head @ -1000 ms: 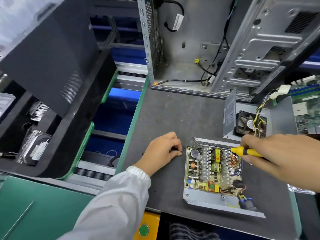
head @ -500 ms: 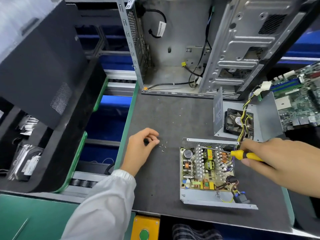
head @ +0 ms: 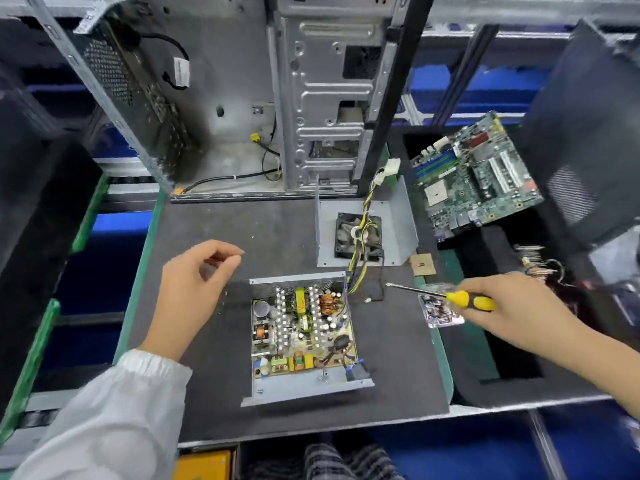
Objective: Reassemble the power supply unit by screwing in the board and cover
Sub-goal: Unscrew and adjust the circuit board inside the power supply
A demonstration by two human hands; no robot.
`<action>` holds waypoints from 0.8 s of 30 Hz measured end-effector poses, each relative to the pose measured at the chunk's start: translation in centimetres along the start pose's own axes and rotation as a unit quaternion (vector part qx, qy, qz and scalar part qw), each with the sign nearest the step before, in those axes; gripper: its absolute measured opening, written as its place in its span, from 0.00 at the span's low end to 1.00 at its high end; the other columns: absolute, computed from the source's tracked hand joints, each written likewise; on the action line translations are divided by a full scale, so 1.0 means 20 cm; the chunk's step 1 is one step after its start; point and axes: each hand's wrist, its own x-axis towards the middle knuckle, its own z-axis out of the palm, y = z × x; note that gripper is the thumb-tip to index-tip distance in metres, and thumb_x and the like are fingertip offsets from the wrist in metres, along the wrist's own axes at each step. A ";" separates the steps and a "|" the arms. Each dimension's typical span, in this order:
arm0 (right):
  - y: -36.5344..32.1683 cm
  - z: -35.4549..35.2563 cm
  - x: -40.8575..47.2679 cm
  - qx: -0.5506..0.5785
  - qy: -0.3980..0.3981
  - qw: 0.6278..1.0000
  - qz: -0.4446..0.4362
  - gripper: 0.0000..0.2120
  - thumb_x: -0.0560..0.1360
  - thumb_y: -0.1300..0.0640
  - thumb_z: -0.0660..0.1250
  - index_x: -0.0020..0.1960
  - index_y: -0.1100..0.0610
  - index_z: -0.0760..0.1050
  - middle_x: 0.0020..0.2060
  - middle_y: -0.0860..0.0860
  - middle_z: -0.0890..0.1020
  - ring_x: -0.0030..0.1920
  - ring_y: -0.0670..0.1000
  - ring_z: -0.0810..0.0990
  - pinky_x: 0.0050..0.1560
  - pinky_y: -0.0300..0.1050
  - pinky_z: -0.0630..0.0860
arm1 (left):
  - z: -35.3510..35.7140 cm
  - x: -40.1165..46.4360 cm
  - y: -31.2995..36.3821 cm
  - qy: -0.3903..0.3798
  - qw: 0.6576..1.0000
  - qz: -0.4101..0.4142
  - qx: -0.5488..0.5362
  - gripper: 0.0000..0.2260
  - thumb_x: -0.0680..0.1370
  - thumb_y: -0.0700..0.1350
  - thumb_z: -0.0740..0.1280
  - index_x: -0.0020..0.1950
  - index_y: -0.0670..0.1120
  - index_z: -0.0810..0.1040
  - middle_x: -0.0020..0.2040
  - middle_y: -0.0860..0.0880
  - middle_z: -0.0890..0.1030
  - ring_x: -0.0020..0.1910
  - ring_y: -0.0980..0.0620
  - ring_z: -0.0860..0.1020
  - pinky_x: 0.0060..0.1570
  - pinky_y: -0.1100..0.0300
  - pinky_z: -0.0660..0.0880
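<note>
Green circuit board sits in its grey metal tray, cover off; left hand pinches something too small to tell, right hand grips yellow-handled screwdriver.

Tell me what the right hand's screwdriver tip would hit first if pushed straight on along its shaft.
Held by the right hand, the screwdriver points left, slightly up. Probably the yellow-black wires at the open supply's corner come first; depth is unclear.

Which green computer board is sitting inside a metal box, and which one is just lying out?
The power supply board near the hands sits inside its open metal tray. The bigger motherboard, far right, lies loose outside.
</note>
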 end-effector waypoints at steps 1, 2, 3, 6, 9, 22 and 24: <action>0.05 0.03 -0.01 0.002 0.009 1.000 -0.004 0.11 0.73 0.44 0.68 0.35 0.43 0.70 0.27 0.43 0.73 0.34 0.48 0.70 0.32 0.44 0.68 | 0.02 0.01 0.08 -0.013 1.000 0.010 -0.012 0.10 0.77 0.40 0.70 0.43 0.56 0.81 0.39 0.56 0.83 0.37 0.55 0.77 0.39 0.73 0.70; 0.10 0.05 -0.02 -0.002 0.017 1.000 -0.009 0.11 0.73 0.44 0.68 0.34 0.42 0.71 0.26 0.44 0.74 0.33 0.48 0.71 0.30 0.44 0.67 | 0.04 0.01 0.15 -0.025 0.999 0.020 -0.023 0.10 0.77 0.40 0.70 0.43 0.57 0.81 0.39 0.57 0.83 0.37 0.55 0.77 0.38 0.72 0.70; 0.14 0.08 -0.02 -0.017 0.024 0.999 -0.019 0.08 0.72 0.44 0.68 0.35 0.43 0.75 0.26 0.45 0.75 0.32 0.49 0.73 0.30 0.43 0.68 | 0.07 0.02 0.22 -0.036 0.998 0.030 -0.034 0.10 0.77 0.40 0.70 0.44 0.57 0.81 0.39 0.57 0.83 0.37 0.56 0.77 0.38 0.72 0.71; 0.22 0.17 -0.02 -0.073 0.045 0.993 -0.077 0.08 0.62 0.51 0.79 0.35 0.44 0.81 0.24 0.47 0.75 0.28 0.50 0.78 0.24 0.40 0.71 | 0.18 0.00 0.40 -0.066 0.995 0.048 -0.058 0.08 0.77 0.42 0.70 0.44 0.56 0.81 0.37 0.58 0.83 0.37 0.58 0.79 0.39 0.70 0.73; 0.25 0.26 0.02 -0.113 0.011 0.986 -0.124 0.20 0.43 0.53 0.84 0.33 0.45 0.82 0.20 0.47 0.73 0.22 0.49 0.76 0.22 0.34 0.69 | 0.31 -0.02 0.49 -0.085 0.994 0.053 -0.052 0.07 0.77 0.43 0.70 0.44 0.56 0.81 0.38 0.61 0.82 0.36 0.57 0.78 0.37 0.68 0.72; 0.31 0.37 0.14 -0.114 0.089 0.978 -0.149 0.23 0.47 0.64 0.79 0.40 0.50 0.83 0.23 0.46 0.77 0.22 0.50 0.74 0.23 0.35 0.66 | 0.47 -0.13 0.52 -0.087 0.993 0.001 -0.086 0.06 0.78 0.41 0.70 0.45 0.51 0.82 0.37 0.51 0.83 0.39 0.47 0.79 0.44 0.48 0.77; 0.30 0.37 0.16 -0.110 0.081 0.978 -0.158 0.22 0.45 0.64 0.80 0.37 0.50 0.82 0.23 0.46 0.77 0.21 0.51 0.74 0.23 0.34 0.66 | 0.47 -0.13 0.51 -0.085 0.993 -0.003 -0.086 0.06 0.78 0.41 0.69 0.45 0.51 0.83 0.37 0.51 0.83 0.39 0.49 0.79 0.44 0.50 0.77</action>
